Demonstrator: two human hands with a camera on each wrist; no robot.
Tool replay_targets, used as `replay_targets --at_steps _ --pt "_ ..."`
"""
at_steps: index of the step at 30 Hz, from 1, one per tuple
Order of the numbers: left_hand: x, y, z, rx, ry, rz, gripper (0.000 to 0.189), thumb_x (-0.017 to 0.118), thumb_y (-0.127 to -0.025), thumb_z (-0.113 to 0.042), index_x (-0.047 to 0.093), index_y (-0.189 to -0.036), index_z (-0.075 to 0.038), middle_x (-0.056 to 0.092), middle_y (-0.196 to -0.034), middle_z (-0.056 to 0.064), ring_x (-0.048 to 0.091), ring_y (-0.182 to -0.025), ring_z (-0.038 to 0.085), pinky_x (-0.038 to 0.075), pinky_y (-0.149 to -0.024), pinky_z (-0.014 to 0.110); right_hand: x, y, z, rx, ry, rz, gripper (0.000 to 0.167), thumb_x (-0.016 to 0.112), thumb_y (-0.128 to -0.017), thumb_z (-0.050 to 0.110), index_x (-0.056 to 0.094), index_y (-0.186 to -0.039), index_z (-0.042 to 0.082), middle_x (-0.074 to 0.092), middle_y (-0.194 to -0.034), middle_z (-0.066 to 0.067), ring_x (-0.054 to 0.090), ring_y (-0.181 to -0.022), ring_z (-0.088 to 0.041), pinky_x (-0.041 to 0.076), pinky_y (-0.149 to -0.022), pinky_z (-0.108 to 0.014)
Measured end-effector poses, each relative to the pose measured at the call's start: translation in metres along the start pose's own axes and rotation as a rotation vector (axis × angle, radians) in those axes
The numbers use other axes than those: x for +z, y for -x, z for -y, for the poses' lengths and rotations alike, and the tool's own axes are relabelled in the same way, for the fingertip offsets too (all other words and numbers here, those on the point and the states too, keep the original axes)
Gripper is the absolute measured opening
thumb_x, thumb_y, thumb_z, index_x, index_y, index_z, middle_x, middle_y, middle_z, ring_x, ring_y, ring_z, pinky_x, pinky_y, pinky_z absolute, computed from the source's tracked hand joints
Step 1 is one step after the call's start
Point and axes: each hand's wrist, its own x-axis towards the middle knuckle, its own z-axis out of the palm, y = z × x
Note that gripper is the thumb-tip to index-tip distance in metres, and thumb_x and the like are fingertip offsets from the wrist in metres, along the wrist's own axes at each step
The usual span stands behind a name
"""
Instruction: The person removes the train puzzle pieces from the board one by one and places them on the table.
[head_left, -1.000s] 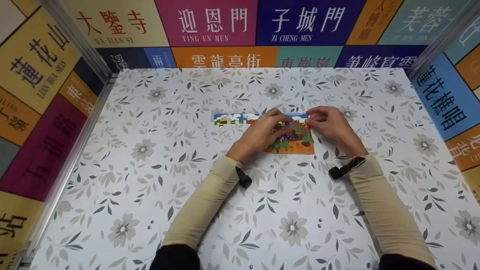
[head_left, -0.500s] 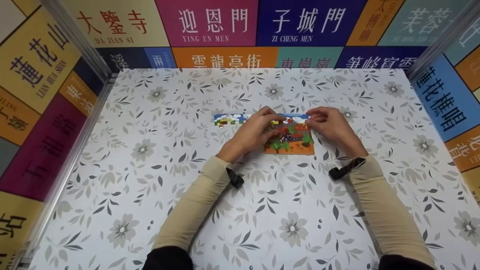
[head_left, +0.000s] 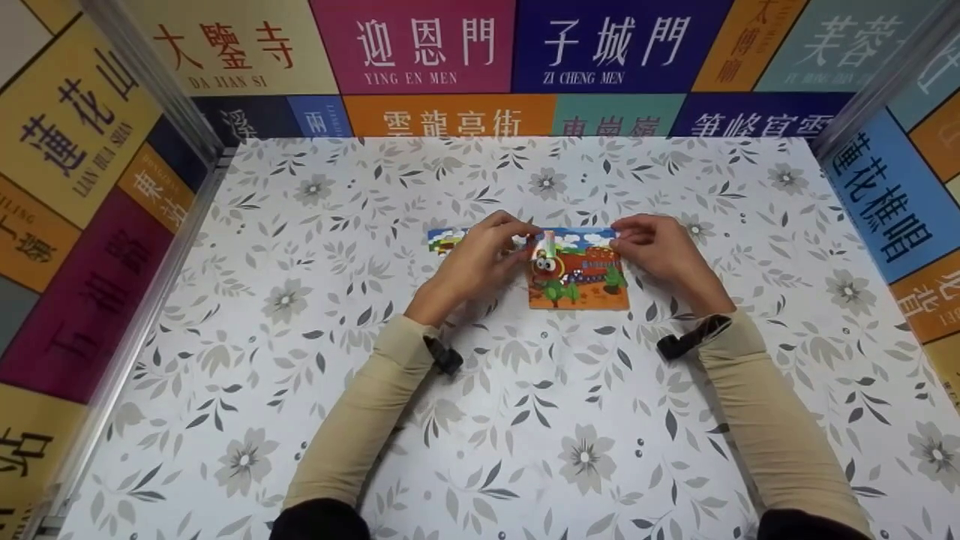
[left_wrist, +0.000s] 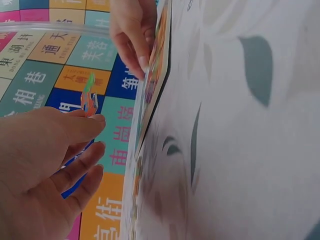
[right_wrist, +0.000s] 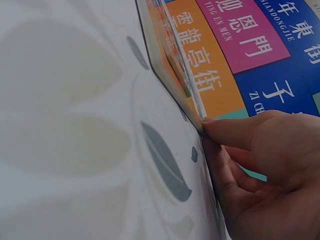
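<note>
A small jigsaw puzzle (head_left: 589, 294) with a cartoon train picture lies in its tray on the table. Just past its upper left edge is my left hand (head_left: 478, 259). In the left wrist view a small orange and green puzzle piece (left_wrist: 90, 100) sticks up from the thumb and forefinger of that hand. My right hand (head_left: 658, 244) pinches the puzzle's upper right corner; in the right wrist view its thumb (right_wrist: 235, 131) lies on the rim of the tray. Left of the puzzle, blue and white puzzle pieces (head_left: 442, 238) lie in a row, partly hidden behind my left hand.
The table (head_left: 480, 450) wears a white cloth with grey leaves and flowers. Colourful panels with large lettering (head_left: 420, 45) enclose its back and both sides. Both forearms come in from the front edge.
My left hand has drawn leftward off the puzzle, uncovering the train's face and covering more of the loose pieces. My right hand has stayed at the corner.
</note>
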Motion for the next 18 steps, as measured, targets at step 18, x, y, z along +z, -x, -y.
replay_targets --at_steps 18 --pt "-0.020 0.024 0.029 -0.073 -0.040 -0.057 0.034 0.075 -0.104 -0.023 0.075 -0.137 -0.015 0.070 -0.127 0.004 0.070 -0.111 0.022 0.058 -0.096 0.038 -0.001 0.002 0.001 0.032 -0.018 0.023 0.043 0.075 -0.104 0.030 0.069 -0.144 0.015 0.073 -0.127 -0.012 0.070 -0.115 -0.023 0.054 -0.096 -0.027"
